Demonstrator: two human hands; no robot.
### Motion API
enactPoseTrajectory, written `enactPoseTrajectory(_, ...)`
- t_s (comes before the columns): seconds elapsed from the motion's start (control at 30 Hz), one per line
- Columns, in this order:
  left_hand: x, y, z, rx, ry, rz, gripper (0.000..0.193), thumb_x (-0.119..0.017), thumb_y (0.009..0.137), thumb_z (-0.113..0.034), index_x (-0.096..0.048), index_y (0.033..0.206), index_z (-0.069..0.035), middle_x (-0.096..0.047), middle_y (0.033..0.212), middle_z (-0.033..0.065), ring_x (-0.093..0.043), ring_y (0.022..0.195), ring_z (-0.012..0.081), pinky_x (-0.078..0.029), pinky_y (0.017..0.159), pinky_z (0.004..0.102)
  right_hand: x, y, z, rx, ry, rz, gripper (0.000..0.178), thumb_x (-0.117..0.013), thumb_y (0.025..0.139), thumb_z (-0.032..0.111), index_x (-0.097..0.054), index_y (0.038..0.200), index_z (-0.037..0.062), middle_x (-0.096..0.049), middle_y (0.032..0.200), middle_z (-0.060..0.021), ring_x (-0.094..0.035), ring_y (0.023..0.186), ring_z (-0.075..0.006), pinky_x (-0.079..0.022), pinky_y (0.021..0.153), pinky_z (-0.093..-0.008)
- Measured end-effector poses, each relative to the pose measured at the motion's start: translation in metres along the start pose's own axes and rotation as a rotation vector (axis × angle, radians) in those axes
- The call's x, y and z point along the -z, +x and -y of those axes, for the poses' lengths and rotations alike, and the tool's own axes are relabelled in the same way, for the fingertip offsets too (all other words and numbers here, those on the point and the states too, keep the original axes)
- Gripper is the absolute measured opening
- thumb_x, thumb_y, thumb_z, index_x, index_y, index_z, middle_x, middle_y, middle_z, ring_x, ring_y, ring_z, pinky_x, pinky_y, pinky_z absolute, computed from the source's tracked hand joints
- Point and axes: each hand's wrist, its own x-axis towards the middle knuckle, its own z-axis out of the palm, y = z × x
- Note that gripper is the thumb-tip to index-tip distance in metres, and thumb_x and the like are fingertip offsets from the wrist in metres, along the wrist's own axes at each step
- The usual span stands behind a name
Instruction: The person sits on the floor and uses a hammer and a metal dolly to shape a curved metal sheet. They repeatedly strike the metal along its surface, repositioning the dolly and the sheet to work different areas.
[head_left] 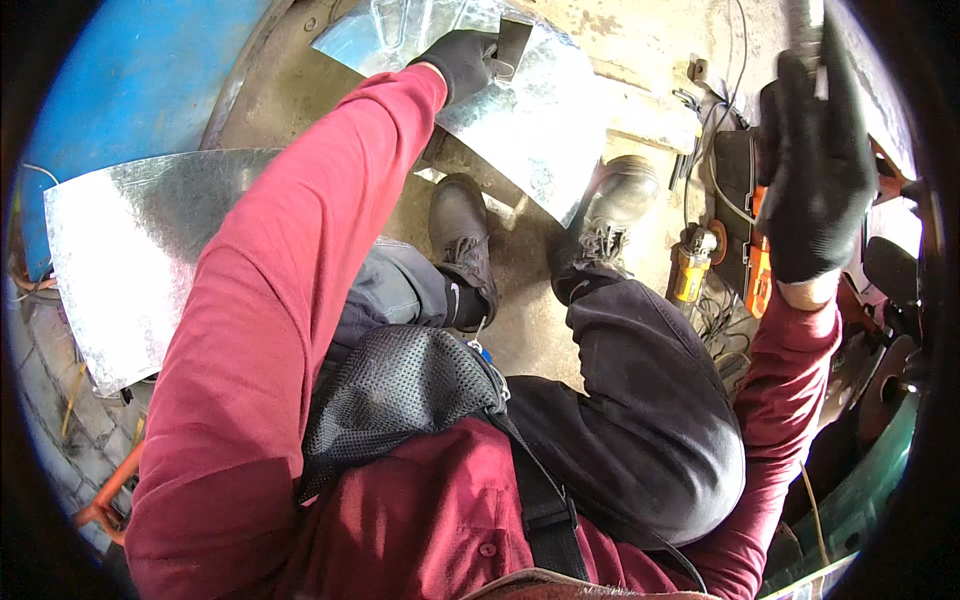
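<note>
- One broad blue surface (150,90) fills the upper left.
- Two silvery metal sheets: one (550,140) lies on the floor ahead of the boots, under the left hand; the other (125,260) is at the left, partly behind the left sleeve (285,270).
- One mesh bag (400,385) at the waist; its contents are hidden.
- One black-and-orange case (735,165) on the right; what it holds cannot be made out.
- Two dark lace-up boots (462,225), set apart.
- Two black-gloved hands: the left hand (462,65) grasps the dark piece; the right hand (818,175) is raised, fingers pointing up beside a blurred silvery strip (803,30), and I cannot tell whether it grips that.
- One yellow-bodied power tool (690,270) near the case.
- One small dark flat piece (515,45), in the left fingers over the forward sheet.
</note>
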Motion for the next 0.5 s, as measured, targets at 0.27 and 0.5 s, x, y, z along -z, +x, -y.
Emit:
enactPoseTrajectory(0.27,-0.003,-0.018,-0.053,0.096,0.160,-0.031,0.033,-0.068,0.100,-0.032,-0.072,0.128,-0.015,-0.075,0.114,0.0195,-0.071,0.106,0.0392,-0.055,0.093,0.0465,-0.077,-0.048,-0.035,-0.185,-0.110,0.408,0.052,-0.063,0.104,0.022,-0.053,0.154,0.0251,-0.074,0.104,-0.0258,-0.073,0.095,-0.0447,-0.058,0.080,-0.0477)
enactPoseTrajectory(0.5,0.002,-0.011,-0.034,0.092,0.035,0.007,0.033,-0.071,0.098,-0.033,-0.074,0.119,-0.007,-0.076,0.111,0.0201,-0.071,0.104,0.0383,-0.054,0.090,0.0439,-0.044,-0.023,-0.018,-0.210,0.084,0.183,0.047,-0.067,0.104,0.017,-0.058,0.150,0.0102,-0.075,0.117,-0.0224,-0.074,0.105,-0.0161,-0.058,0.088,-0.0336)
